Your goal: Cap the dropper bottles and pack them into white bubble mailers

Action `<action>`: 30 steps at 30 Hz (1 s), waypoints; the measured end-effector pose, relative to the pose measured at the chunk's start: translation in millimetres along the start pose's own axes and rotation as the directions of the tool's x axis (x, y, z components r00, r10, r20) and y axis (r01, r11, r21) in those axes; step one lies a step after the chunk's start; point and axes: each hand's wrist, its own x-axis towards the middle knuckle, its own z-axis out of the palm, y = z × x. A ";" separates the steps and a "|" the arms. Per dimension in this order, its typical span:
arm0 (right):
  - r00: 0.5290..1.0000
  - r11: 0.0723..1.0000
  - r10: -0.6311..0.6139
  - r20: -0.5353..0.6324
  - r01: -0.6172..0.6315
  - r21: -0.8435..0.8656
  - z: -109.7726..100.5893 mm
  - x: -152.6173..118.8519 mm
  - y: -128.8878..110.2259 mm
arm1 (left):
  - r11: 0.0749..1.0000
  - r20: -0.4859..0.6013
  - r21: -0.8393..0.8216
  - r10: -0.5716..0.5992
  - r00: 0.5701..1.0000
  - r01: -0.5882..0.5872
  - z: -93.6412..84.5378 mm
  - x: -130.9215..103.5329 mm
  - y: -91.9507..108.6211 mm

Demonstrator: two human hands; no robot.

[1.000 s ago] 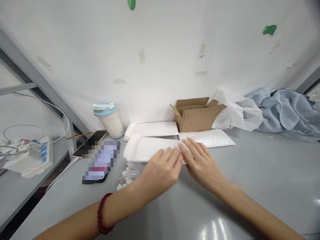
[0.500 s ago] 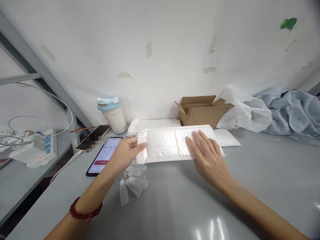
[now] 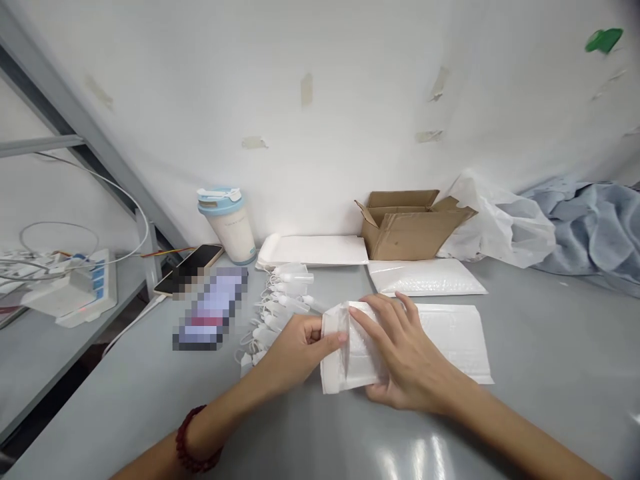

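A white bubble mailer (image 3: 453, 340) lies lengthwise before me, its flap end at the left. My left hand (image 3: 305, 343) pinches that flap between thumb and fingers. Across the mailer's left half, near its mouth, my right hand (image 3: 407, 353) grips it, with the thumb at the near edge and the fingers over the top. Left of the mailer lies a row of small translucent white bottles or tags with loops (image 3: 285, 300), partly hidden by my left hand. Farther back rests a second, puffed bubble mailer (image 3: 430, 277).
Behind are a stack of white mailers (image 3: 315, 250), an open cardboard box (image 3: 407, 227), a white plastic bag (image 3: 500, 217) and blue-grey cloth (image 3: 595, 227). At left stand a lidded cup (image 3: 230, 227), two phones (image 3: 213, 310) and a power strip (image 3: 90, 290) with cables.
Both hands have brought the mailer nearer and to the right, down toward the table. My right hand has shifted toward its flap end and now wraps around it. More small translucent items are uncovered.
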 end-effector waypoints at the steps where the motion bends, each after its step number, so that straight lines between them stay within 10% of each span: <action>1: 1.000 1.000 -0.002 -0.016 0.001 -0.014 -0.3 0.1 1.0 | 0.999 -0.020 0.038 -0.009 1.000 0.010 -0.3 -0.1 1.9; 5: 0.997 1.000 0.016 -0.073 -0.017 -0.007 -4.2 0.6 8.9 | 0.918 -0.135 0.396 0.083 0.987 -0.023 -11.8 1.2 14.4; 9: 0.989 0.996 0.084 -0.125 -0.080 0.036 -7.6 -1.2 24.5 | 0.421 -0.072 0.896 0.451 0.889 -0.140 -33.3 8.7 27.7; 14: 0.980 0.993 0.109 -0.165 -0.102 0.051 -8.4 -4.3 36.9 | 0.076 0.171 0.975 0.338 0.925 -0.208 -38.2 25.7 32.5; 21: 0.981 0.991 0.105 -0.164 -0.090 0.095 -10.9 -5.0 34.2 | 0.089 0.229 0.960 0.304 0.925 -0.266 -29.0 40.2 27.1; 30: 0.965 0.975 0.207 -0.160 -0.189 0.119 -1.2 -2.5 35.2 | 0.347 -0.003 0.911 0.544 0.839 -0.221 -47.4 14.6 38.1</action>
